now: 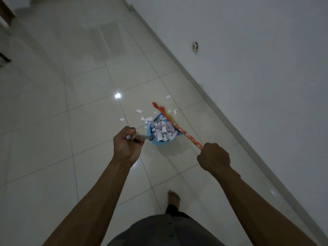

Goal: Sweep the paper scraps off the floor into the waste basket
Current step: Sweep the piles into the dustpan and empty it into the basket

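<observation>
Head view: my left hand [128,142] keeps a closed grip on the dustpan [159,143] handle to steady it; my right hand [213,158] clenches the broom [188,134], ready to herd loose scraps [139,111] in from twelve o'clock.

Blue dustpan [159,143] down low over the floor tiles, heaped with white paper scraps [162,130]. The broom [184,133], with its orange patterned stick, slants across the pan's right rim, head at the far edge. A few loose scraps [139,111] lie scattered just beyond.
</observation>
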